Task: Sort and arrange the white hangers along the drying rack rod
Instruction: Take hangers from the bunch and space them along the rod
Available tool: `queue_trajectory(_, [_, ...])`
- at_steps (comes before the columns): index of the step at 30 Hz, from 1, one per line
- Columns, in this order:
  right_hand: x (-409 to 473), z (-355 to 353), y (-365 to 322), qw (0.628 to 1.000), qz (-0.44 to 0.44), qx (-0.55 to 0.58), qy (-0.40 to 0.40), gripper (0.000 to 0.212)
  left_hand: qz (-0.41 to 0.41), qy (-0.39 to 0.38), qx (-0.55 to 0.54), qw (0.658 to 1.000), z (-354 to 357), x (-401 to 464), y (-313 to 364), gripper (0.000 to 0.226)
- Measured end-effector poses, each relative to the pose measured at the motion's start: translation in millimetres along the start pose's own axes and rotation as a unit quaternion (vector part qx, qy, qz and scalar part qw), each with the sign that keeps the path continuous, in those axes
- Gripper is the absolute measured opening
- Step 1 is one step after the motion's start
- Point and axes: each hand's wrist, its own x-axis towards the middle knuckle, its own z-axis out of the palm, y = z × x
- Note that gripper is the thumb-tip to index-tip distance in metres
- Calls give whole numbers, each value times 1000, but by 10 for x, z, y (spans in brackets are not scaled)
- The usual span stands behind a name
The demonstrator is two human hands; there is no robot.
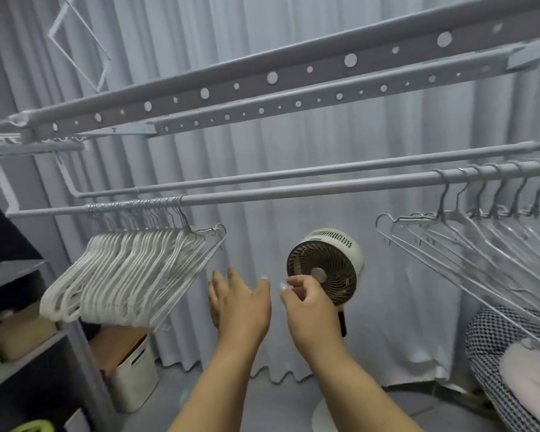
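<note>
Head view, looking forward and slightly up at the drying rack. My left hand (237,302) was raised at about 6 o'clock in the frame, fingers spread and relaxed, gripping nothing, just beside the lower right edge of the packed bundle of white hangers (122,275) but not touching it. My right hand (306,302) was up beside it, its fingers loosely curled with thumb and forefinger drawn near each other; nothing showed between them, though the fingertips were blurred and overlapped the fan (325,269) behind, so a very small object could not be ruled out.

The bundle hung at 9 o'clock from the lower rod (293,193), hooks crowded tightly together, the bodies tilted down to the left; individual hangers could not be counted. A thin wire hanger (212,235) sat at the bundle's right end. At 3 o'clock a second group of hangers (480,241) hung from the same rod with their hooks spaced apart; motion blur smeared them, and the frame edge cut off the rightmost ones. The stretch of rod between the two groups was bare.

A second rod (293,174) ran just behind. Above, at 12 o'clock, two perforated rails (272,77) crossed the frame, their ends cut off. Pleated curtains (293,141) filled the background. At 8 o'clock a dark shelf unit (22,338) held items too cropped to identify; a white bin (134,372) stood below the bundle. At 4 o'clock a checked fabric (493,347) was partly out of frame.
</note>
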Motion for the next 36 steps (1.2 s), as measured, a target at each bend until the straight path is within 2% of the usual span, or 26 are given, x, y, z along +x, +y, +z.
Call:
queue_trajectory(8, [131, 1065, 16, 996, 34, -19, -79, 21, -16, 26, 40, 999, -606, 537, -644, 74])
queue_trajectory(14, [321, 1689, 60, 988, 93, 51, -114, 25, -25, 23, 78, 996, -878, 891, -902, 69])
queue_trajectory(20, [627, 2206, -48, 974, 140, 102, -149, 19, -40, -16, 23, 999, -1018, 1015, -988, 48])
queue_trajectory(23, [737, 2357, -149, 964, 166, 105, -181, 22, -36, -18, 4, 999, -1026, 1102, -1063, 50])
queue_trajectory(26, [792, 2431, -212, 956, 184, 133, -187, 21, -42, -28, -19, 999, -1040, 1164, -1103, 55])
queue_trajectory(30, [841, 2543, -249, 956, 193, 94, -200, 15, -31, -33, -48, 998, -1097, 1214, -1126, 56])
queue_trajectory(32, [838, 2571, -209, 957, 190, 121, -181, 9, -25, -37, -80, 996, -1125, 1209, -1108, 49])
queue_trajectory(36, [814, 2563, -96, 962, 183, 149, -140, 12, -24, -32, -108, 993, -1112, 1222, -1092, 33])
